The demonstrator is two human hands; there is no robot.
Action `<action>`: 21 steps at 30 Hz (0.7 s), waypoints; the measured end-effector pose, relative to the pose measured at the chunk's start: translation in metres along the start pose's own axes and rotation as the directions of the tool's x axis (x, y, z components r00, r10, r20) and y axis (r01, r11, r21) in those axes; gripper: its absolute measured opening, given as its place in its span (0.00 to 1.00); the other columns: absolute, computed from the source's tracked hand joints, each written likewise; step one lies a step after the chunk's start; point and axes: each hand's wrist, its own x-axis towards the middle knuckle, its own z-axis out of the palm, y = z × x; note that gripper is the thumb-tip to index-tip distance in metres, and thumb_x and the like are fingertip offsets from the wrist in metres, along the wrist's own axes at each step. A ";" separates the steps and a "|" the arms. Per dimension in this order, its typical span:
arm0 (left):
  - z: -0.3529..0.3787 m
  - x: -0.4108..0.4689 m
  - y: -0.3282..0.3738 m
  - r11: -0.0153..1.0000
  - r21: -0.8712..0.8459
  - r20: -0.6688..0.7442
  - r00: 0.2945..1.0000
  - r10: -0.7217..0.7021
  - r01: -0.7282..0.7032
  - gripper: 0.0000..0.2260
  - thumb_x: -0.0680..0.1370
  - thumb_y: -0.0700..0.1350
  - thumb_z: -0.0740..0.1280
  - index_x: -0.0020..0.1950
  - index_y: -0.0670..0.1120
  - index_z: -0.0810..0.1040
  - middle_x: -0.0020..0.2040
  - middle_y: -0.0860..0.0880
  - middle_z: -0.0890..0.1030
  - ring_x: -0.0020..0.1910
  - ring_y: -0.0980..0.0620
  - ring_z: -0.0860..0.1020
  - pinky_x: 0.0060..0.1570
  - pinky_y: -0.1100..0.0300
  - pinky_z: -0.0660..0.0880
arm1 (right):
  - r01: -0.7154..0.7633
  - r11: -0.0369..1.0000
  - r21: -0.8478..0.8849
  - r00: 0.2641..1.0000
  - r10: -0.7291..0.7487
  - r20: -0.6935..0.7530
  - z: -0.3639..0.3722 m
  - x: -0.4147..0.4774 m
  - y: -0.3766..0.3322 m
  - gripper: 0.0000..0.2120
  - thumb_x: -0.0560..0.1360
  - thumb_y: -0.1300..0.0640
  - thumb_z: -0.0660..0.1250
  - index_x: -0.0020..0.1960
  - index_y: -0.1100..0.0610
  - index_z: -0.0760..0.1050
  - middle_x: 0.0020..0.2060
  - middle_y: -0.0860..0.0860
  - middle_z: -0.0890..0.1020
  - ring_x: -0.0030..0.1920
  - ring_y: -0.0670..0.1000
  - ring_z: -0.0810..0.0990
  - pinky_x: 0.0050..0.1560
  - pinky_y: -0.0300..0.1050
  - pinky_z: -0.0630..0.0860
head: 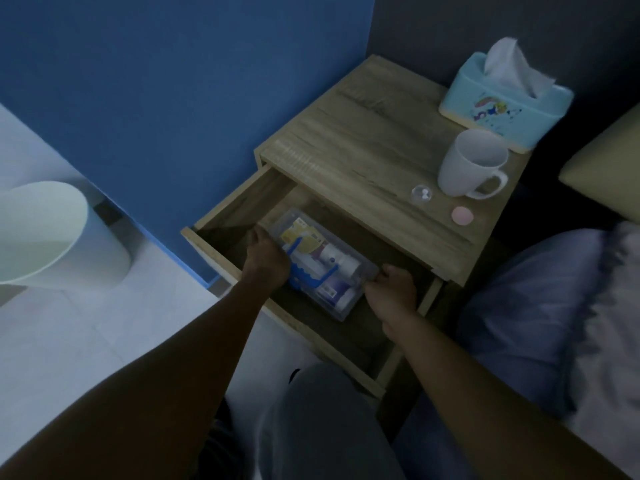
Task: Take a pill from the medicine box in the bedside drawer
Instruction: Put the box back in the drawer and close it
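A: Fingers (258, 237) of our left hand (266, 259) are curled over the far-left long edge of the medicine box (320, 263). Right hand (393, 289) is clamped on the near-right edge. We grip the box from both sides.

B: Room, biggest first?

A: Blue wall (166, 81) on the left and pale floor (69, 341) below it. Bedding (554, 306) is on the right, and a pale bin (45, 233) sits at far left. The wooden nightstand (363, 150) stands in the corner with its drawer (242, 209) pulled open.

B: Tabletop?

A: Light blue tissue box (505, 109) at the back, white mug (471, 164) in front of it. Near the mug we see a small clear round thing (421, 194) and a pink disc (462, 215).

B: Box itself?

A: It's inside the drawer, clear plastic, rectangular, with a blue handle (311, 275) on the lid. Packets and a white bottle (337, 259) show through. We can't tell if it's resting on the drawer floor or lifted.
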 end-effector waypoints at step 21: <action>0.014 -0.072 -0.091 0.974 -0.175 -0.103 0.986 0.131 -0.147 0.40 0.79 0.54 0.62 0.78 0.53 0.35 0.80 0.52 0.36 0.79 0.49 0.38 0.76 0.42 0.47 | 0.511 0.754 -0.413 0.857 -0.485 0.176 -0.061 -0.029 -0.002 0.21 0.80 0.62 0.62 0.72 0.51 0.71 0.69 0.50 0.77 0.70 0.48 0.74 0.62 0.38 0.68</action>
